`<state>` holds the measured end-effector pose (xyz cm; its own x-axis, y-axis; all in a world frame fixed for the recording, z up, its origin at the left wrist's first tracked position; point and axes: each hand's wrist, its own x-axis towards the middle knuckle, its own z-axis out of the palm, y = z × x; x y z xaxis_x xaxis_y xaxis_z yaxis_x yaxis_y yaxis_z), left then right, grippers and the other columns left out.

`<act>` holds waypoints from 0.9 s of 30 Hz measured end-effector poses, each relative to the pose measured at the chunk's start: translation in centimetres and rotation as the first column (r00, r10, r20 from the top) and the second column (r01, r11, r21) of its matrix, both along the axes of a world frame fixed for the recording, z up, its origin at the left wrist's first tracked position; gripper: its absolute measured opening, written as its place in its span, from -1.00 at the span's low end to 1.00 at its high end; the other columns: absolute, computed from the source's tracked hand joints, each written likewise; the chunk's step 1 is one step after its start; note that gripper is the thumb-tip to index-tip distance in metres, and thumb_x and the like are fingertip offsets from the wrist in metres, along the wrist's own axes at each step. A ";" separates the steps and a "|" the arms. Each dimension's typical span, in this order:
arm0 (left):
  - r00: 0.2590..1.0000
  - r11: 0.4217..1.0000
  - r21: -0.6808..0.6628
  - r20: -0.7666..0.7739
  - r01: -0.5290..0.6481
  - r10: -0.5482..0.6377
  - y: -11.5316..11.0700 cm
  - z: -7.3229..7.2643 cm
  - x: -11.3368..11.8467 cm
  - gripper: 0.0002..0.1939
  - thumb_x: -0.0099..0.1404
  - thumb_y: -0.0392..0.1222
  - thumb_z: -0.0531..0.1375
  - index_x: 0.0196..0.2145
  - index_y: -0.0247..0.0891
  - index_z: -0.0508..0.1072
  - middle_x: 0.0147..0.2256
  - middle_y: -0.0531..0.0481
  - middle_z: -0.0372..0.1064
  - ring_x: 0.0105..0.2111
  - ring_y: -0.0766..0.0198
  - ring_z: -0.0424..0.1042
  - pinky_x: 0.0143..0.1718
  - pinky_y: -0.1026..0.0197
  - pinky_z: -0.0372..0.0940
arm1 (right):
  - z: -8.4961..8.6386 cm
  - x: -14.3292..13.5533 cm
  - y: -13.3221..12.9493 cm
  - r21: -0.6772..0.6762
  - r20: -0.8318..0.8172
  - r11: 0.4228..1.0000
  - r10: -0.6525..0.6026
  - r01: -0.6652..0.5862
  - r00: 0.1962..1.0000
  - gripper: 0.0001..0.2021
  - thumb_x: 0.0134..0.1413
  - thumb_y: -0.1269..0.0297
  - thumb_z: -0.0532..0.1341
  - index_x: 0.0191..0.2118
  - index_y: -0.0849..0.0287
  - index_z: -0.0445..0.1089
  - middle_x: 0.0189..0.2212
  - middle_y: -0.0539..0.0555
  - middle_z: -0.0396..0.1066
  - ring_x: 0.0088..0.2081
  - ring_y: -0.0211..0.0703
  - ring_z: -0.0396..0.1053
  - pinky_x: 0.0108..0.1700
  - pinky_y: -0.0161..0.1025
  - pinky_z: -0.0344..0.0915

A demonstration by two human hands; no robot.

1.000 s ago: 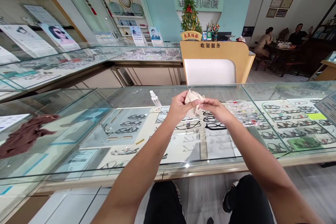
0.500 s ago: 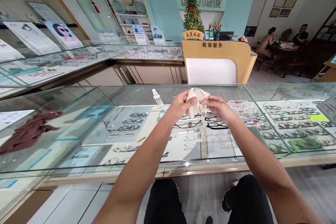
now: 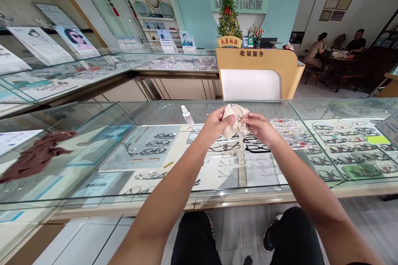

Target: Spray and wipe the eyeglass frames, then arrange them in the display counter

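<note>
The fingers (image 3: 230, 119) of my left hand (image 3: 217, 122) are closed on a cream cloth (image 3: 229, 130), thumb laid over its near side. My right hand (image 3: 259, 126) pinches the edge of the thin-rimmed eyeglasses (image 3: 239, 110), which sit partly wrapped in the cloth between my 2 hands, held above the glass display case (image 3: 155, 112). I cannot tell how the temples lie.

Just beyond my left hand, to its left, a white spray bottle (image 3: 187, 116) stands on the case. Below my right hand I see black-framed glasses (image 3: 257, 148), and to its right, clear frames (image 3: 290, 134) in rows. Well to the left lies a crumpled brown cloth (image 3: 37, 155). Past the case is a wooden cashier counter (image 3: 259, 58) bearing a leafy plant (image 3: 228, 22). At far right, 2 people (image 3: 315, 51) sit at a dark table (image 3: 334, 60).
</note>
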<state>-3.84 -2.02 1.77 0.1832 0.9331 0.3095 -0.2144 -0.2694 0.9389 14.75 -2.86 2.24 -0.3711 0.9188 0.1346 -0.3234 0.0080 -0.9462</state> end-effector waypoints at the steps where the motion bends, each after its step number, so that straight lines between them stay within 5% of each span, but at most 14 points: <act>1: 1.000 1.000 0.017 0.002 -0.009 0.009 -0.2 0.1 0.1 -0.34 -0.14 0.29 0.63 -0.32 -0.25 0.54 -0.46 0.04 0.49 -0.50 0.28 0.41 -0.46 0.25 0.31 | -0.1 -0.1 0.0 0.001 0.000 1.000 0.006 -0.006 1.000 -0.73 -0.25 0.10 0.58 -0.44 0.09 0.59 -0.41 -0.02 0.55 -0.25 -0.17 0.42 -0.09 -0.21 0.33; 8: 0.960 0.959 0.052 0.066 -0.277 0.274 -0.6 -0.3 1.1 -0.26 0.01 0.54 0.46 -0.54 -0.23 0.39 -0.60 0.12 0.27 -0.60 0.42 0.17 -0.56 0.29 0.11 | -1.0 -1.5 -0.8 0.040 0.035 0.991 0.128 -0.129 0.991 -0.60 -0.25 -0.06 0.63 -0.40 0.09 0.59 -0.41 -0.04 0.55 -0.26 -0.16 0.42 -0.05 -0.19 0.32; 13: 0.936 0.949 0.008 0.165 -0.316 0.311 1.0 -0.9 0.6 -0.27 0.04 0.58 0.42 -0.42 -0.20 0.46 -0.53 0.07 0.38 -0.47 0.27 0.40 -0.42 0.24 0.31 | -0.4 -0.5 -0.3 0.091 -0.028 0.996 0.023 -0.021 0.999 -0.62 -0.18 -0.04 0.62 -0.43 0.08 0.53 -0.36 -0.05 0.49 -0.23 -0.19 0.40 -0.02 -0.21 0.31; 19: 0.903 0.910 0.076 0.183 -0.408 0.390 1.6 -0.4 -0.7 -0.54 0.12 0.23 0.47 -0.24 -0.15 0.54 -0.36 0.06 0.43 -0.38 0.29 0.38 -0.33 0.26 0.31 | 0.7 1.3 0.3 0.097 -0.097 0.995 -0.018 0.028 0.995 -0.63 -0.11 -0.02 0.59 -0.42 0.05 0.47 -0.24 0.03 0.58 -0.09 -0.07 0.49 0.03 -0.14 0.38; 23: 0.931 0.918 0.163 0.099 -0.363 0.350 0.7 -0.3 -0.8 -0.61 0.18 0.13 0.40 -0.49 -0.16 0.38 -0.50 0.10 0.23 -0.55 0.35 0.15 -0.51 0.23 0.10 | 1.3 1.8 0.3 0.117 -0.101 0.993 -0.014 0.026 0.995 -0.62 -0.12 -0.05 0.58 -0.42 0.03 0.45 -0.38 0.00 0.55 -0.21 -0.09 0.49 0.05 -0.11 0.42; 25: 0.909 0.865 0.302 0.012 -0.399 0.416 0.3 -0.4 -0.6 -0.50 0.22 0.11 0.42 -0.57 -0.18 0.26 -0.52 0.10 0.22 -0.54 0.36 0.15 -0.48 0.21 0.13 | 1.6 2.0 0.3 0.124 -0.068 0.992 -0.005 0.014 0.998 -0.62 -0.12 -0.05 0.57 -0.43 0.04 0.45 -0.42 -0.02 0.53 -0.26 -0.10 0.48 0.05 -0.10 0.42; 27: 0.847 0.751 0.488 -0.046 -0.444 0.530 0.1 -0.6 -0.5 -0.49 0.23 0.11 0.46 -0.55 -0.18 0.28 -0.47 0.06 0.36 -0.45 0.30 0.32 -0.36 0.20 0.28 | 1.7 2.1 0.3 0.133 -0.019 0.991 0.010 -0.008 1.000 -0.66 -0.08 -0.01 0.54 -0.43 0.06 0.44 -0.45 -0.02 0.53 -0.29 -0.10 0.49 0.03 -0.10 0.41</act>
